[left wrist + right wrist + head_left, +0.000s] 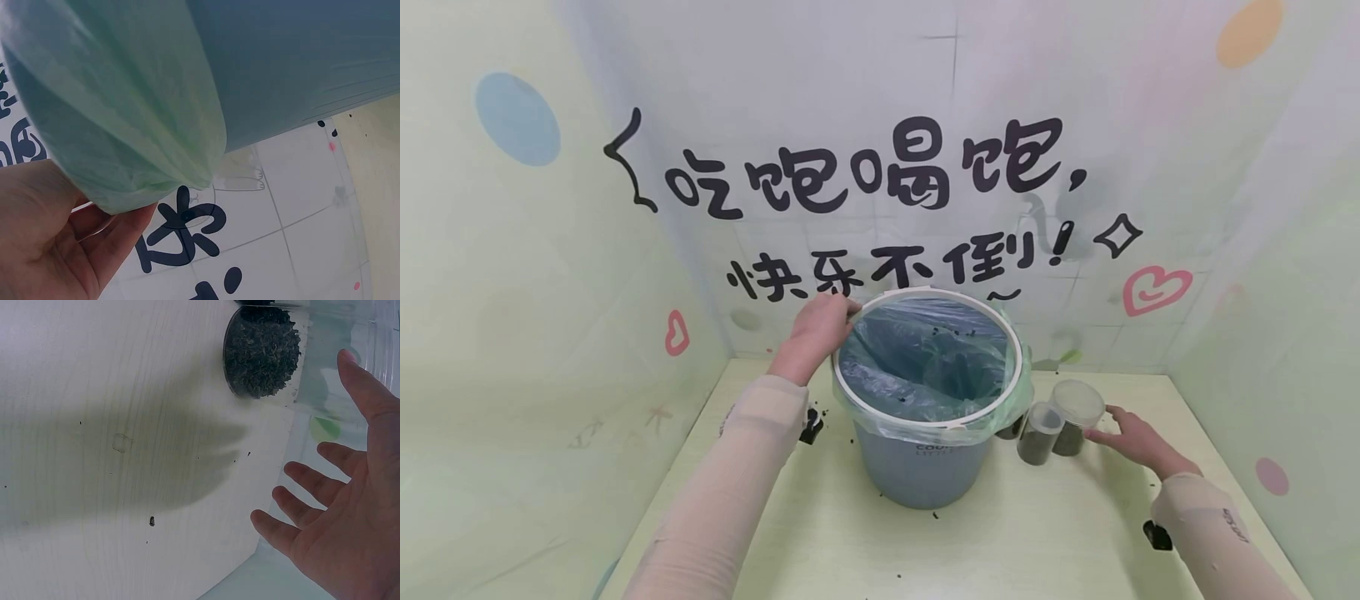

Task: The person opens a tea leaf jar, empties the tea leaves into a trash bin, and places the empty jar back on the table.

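A blue-grey trash can (925,475) with a white rim ring (917,422) stands on the table, lined with a thin green plastic bag (880,367). At the left of its rim, my left hand (820,329) grips the edge; in the left wrist view the fingers (122,240) curl beneath the overhanging bag. Dark crumbs lie on the liner inside. My right hand (1138,442) is spread beside a clear lidded jar (1078,404), thumb close to its side. The right wrist view shows dark, dry, leaf-like bits (262,353) in the jar.
A smaller clear canister (1040,433) of dark bits stands between jar and can, with another partly hidden behind the can. A black object (811,427) lies left of the can, another (1157,535) under the right forearm. Crumbs dot the table (820,533); printed walls enclose it.
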Demonstrator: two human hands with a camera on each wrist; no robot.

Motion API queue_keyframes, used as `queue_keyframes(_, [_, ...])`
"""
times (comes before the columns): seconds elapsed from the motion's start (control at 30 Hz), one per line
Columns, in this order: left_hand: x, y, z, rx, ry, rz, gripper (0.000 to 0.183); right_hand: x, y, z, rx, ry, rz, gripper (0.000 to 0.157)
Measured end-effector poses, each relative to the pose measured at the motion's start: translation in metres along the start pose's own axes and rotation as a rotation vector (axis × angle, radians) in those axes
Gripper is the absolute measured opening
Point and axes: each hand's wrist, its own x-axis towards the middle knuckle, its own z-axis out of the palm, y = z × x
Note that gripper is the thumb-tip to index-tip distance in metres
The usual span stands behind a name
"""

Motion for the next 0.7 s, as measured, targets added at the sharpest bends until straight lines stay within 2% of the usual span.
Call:
queue_keyframes(0.37, [0.001, -0.001, 0.001, 0.003, 0.007, 0.004, 0.031, -0.002, -0.005, 0.005, 0.04, -0.02, 0.015, 0.092])
queue_keyframes(0.7, [0.0, 0.0, 0.0, -0.001, 0.001, 0.001, 0.032, 0.001, -0.003, 0.016, 0.101, -0.018, 0.033, 0.086])
